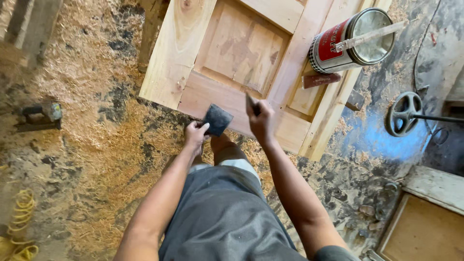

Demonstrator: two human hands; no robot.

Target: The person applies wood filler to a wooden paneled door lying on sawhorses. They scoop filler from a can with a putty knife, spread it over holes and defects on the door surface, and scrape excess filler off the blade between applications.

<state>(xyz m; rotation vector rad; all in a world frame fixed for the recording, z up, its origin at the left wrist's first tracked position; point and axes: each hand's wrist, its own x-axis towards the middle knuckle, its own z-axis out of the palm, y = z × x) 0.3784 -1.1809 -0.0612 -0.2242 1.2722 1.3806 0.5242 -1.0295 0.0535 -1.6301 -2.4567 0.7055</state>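
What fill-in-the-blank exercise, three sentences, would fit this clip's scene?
The left hand holds a dark, flat ____.
The open can stands on the wooden ____.
Across the can's mouth lies a ____.
The right hand grips a small tool over the door's edge.
Missing: scraper; door; stick.

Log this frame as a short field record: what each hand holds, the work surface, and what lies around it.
left hand: left hand grips a dark flat scraper blade at the panel's near edge
right hand: right hand holds a thin dark tool, its tip on the wood
work surface: pale wooden panelled door lying flat
on the door: red and white metal can with a stick across its open top; small reddish block
floor: sawdust-covered ground; black handwheel at right
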